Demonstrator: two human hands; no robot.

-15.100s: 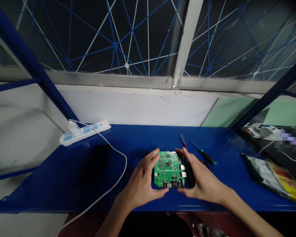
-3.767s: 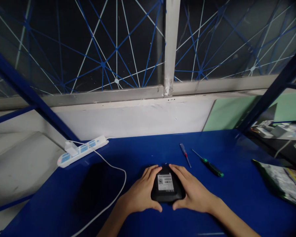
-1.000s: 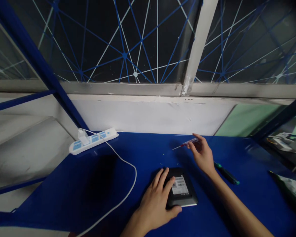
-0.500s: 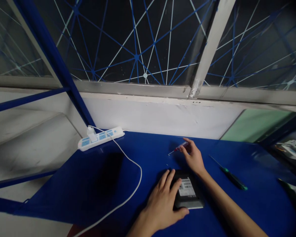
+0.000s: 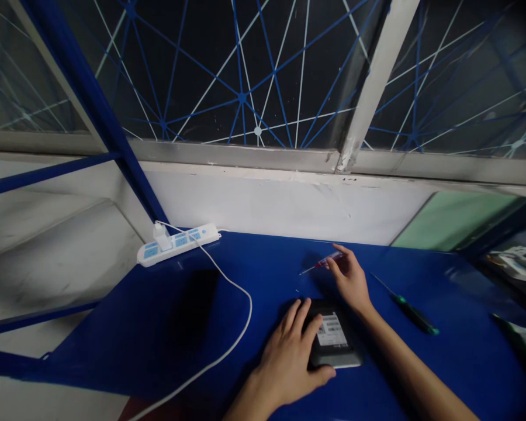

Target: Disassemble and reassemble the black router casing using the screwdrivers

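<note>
The left hand [image 5: 284,356] lay spread on the left side of the black device case [image 5: 333,339], well in from the back edge of the blue worktop [image 5: 263,260]. Nearer that edge, the right hand [image 5: 349,279] pinched a red-collared screwdriver [image 5: 322,263]. A green-and-black screwdriver [image 5: 414,316] lay to the right, a white power strip [image 5: 182,244] at the back left corner.

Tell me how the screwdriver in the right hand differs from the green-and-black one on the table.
The held screwdriver shows red on its handle; the green-and-black screwdriver has a dark handle with green at both ends. The held screwdriver is gripped by the right hand, while the green-and-black screwdriver lies untouched on the blue table. Both have a thin, straight shaft.
</note>
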